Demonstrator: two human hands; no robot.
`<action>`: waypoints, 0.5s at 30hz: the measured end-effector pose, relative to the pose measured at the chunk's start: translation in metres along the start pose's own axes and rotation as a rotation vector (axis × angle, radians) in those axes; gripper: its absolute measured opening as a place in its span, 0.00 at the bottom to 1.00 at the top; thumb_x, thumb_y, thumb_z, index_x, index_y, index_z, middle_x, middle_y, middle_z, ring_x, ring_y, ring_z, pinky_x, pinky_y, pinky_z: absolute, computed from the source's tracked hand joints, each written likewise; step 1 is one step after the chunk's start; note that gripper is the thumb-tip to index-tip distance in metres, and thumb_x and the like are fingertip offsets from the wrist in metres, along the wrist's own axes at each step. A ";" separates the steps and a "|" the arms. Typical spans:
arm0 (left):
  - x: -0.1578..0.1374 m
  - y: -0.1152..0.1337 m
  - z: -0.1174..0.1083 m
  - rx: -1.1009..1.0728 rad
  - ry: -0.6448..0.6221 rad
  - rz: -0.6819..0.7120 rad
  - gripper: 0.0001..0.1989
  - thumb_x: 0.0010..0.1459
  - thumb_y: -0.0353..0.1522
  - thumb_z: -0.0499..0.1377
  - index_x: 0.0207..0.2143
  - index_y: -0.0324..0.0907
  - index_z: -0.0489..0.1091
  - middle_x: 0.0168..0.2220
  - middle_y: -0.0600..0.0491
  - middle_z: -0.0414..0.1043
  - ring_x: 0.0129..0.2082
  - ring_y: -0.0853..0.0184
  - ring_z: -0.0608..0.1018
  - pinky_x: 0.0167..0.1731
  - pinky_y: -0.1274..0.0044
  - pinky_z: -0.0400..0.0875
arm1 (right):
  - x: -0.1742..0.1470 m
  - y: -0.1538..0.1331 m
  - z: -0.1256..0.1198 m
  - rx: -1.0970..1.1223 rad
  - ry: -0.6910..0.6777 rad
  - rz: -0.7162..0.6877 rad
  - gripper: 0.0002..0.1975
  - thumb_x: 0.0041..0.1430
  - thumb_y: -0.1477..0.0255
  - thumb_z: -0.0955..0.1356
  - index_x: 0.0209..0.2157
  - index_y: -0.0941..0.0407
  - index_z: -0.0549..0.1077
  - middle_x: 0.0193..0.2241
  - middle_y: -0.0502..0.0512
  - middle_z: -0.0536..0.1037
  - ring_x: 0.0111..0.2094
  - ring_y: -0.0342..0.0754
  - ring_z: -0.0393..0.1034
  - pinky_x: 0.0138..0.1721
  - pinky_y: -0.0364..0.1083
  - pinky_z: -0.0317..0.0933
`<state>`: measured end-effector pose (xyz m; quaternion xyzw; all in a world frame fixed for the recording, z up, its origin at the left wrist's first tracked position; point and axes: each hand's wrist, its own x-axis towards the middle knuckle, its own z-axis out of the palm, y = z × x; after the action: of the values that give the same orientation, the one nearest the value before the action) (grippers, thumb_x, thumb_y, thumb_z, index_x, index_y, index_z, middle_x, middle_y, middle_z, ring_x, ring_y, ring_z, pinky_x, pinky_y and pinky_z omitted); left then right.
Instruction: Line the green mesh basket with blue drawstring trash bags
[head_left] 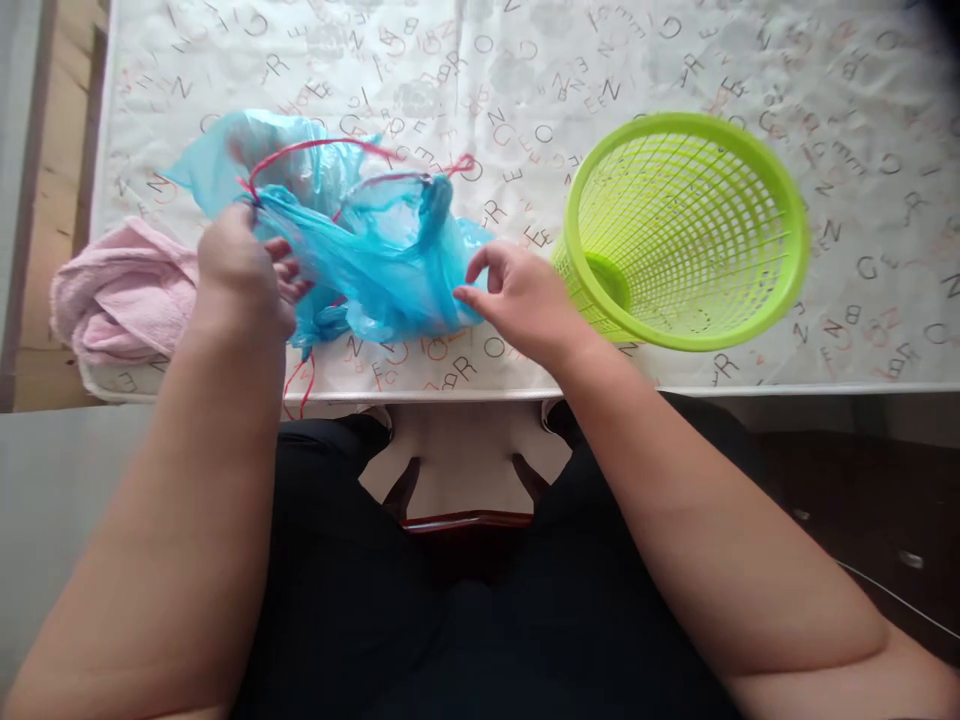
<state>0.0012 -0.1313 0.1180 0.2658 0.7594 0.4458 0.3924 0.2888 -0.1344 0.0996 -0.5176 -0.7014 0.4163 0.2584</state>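
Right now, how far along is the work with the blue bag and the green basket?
Early. Done: the blue drawstring bag lies loose and crumpled on the lettered tablecloth, partly opened out. In hand: the left hand has its grip on the bag's edge by the red drawstring; the right hand touches its right side. Left: the green basket lies tipped on its side, unlined and apart from the bag.

The left hand (240,270) hides part of the blue bag (360,250). Its fingertips are tucked into the plastic. The top right corner is blurry.
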 end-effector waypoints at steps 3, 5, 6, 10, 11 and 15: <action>-0.011 0.004 0.012 -0.290 -0.213 -0.248 0.12 0.54 0.39 0.61 0.38 0.47 0.62 0.33 0.54 0.71 0.36 0.64 0.76 0.37 0.69 0.75 | -0.001 -0.002 0.004 -0.102 0.079 0.008 0.07 0.71 0.64 0.69 0.41 0.53 0.74 0.33 0.52 0.73 0.41 0.52 0.71 0.47 0.52 0.66; -0.021 0.001 0.023 -0.258 -0.305 -0.218 0.12 0.57 0.44 0.59 0.35 0.46 0.66 0.30 0.53 0.71 0.30 0.64 0.74 0.31 0.70 0.73 | 0.001 -0.003 0.008 -0.137 0.186 -0.042 0.09 0.74 0.65 0.64 0.48 0.53 0.74 0.42 0.57 0.76 0.48 0.54 0.71 0.50 0.54 0.67; -0.026 -0.002 0.028 -0.226 -0.333 -0.185 0.15 0.59 0.48 0.58 0.34 0.46 0.68 0.29 0.52 0.71 0.28 0.64 0.73 0.29 0.70 0.72 | 0.002 -0.004 0.010 -0.157 0.209 -0.086 0.11 0.74 0.66 0.64 0.52 0.52 0.73 0.48 0.60 0.76 0.53 0.56 0.70 0.53 0.56 0.68; -0.043 -0.015 0.046 -0.044 -0.506 -0.095 0.23 0.53 0.53 0.68 0.31 0.44 0.70 0.30 0.51 0.73 0.27 0.65 0.75 0.28 0.73 0.70 | 0.000 0.001 0.020 -0.235 -0.046 -0.234 0.16 0.71 0.72 0.64 0.58 0.53 0.73 0.57 0.63 0.75 0.62 0.59 0.68 0.62 0.58 0.65; -0.047 -0.017 0.048 0.008 -0.563 -0.098 0.21 0.50 0.49 0.72 0.31 0.44 0.72 0.30 0.51 0.74 0.27 0.66 0.76 0.28 0.73 0.70 | -0.002 0.003 0.023 -0.264 -0.132 -0.231 0.17 0.70 0.74 0.65 0.58 0.55 0.73 0.58 0.64 0.76 0.61 0.59 0.69 0.63 0.58 0.65; -0.060 -0.006 0.045 0.056 -0.638 -0.060 0.13 0.45 0.35 0.71 0.31 0.43 0.73 0.29 0.52 0.73 0.26 0.67 0.74 0.28 0.74 0.69 | -0.006 0.015 0.024 -0.409 -0.279 -0.046 0.30 0.64 0.76 0.68 0.67 0.60 0.66 0.59 0.72 0.76 0.55 0.64 0.75 0.54 0.59 0.69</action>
<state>0.0717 -0.1582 0.1211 0.3804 0.6173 0.3071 0.6164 0.2794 -0.1463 0.0752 -0.4804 -0.8116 0.3273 0.0585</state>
